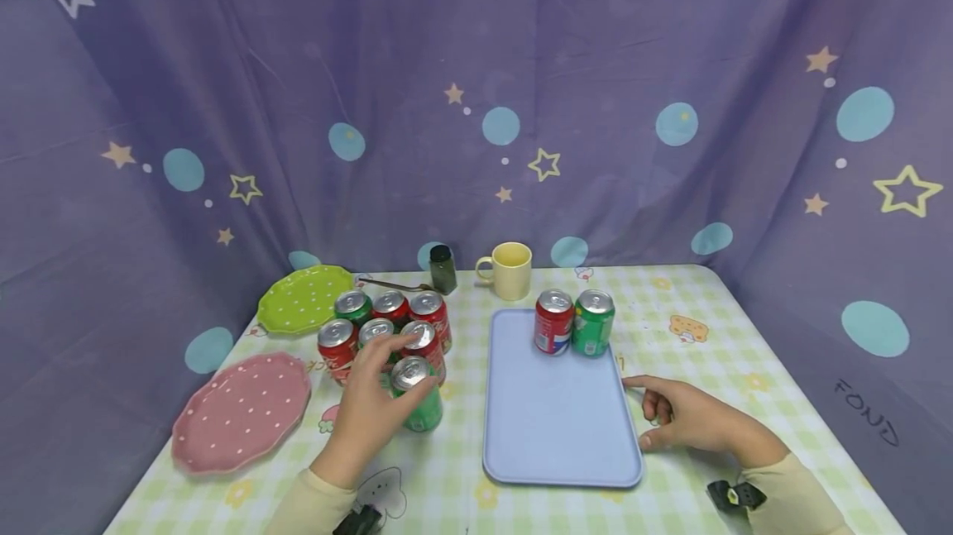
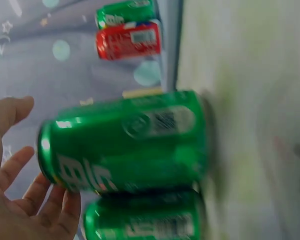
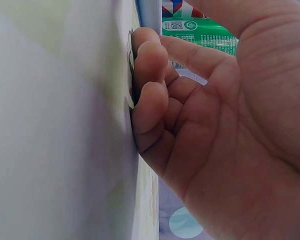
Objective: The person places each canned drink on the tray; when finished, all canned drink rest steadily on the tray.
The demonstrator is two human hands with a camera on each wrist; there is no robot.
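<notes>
My left hand [image 1: 370, 409] reaches over the nearest green soda can [image 1: 426, 413], its thumb and fingers spread about the top. In the left wrist view a gap shows between the thumb and that upright can, with a second green can [image 2: 145, 217] close beside it. Behind it on the table stand several red and green cans, among them a red can [image 1: 337, 357]. My right hand [image 1: 688, 419] rests by the right edge of the light blue tray [image 1: 558, 436], index finger and thumb at its rim, other fingers loosely bent. A red-and-blue can [image 1: 554, 324] and a green can [image 1: 593, 327] stand at the tray's far end.
A pink dotted plate [image 1: 241, 415] lies at the left, a green dotted plate [image 1: 298, 303] behind it. Along the back are a spoon-like utensil [image 1: 390, 284], a dark-capped jar [image 1: 442, 272] and a yellow mug [image 1: 512, 272]. A patterned curtain [image 1: 476, 146] hangs behind the table.
</notes>
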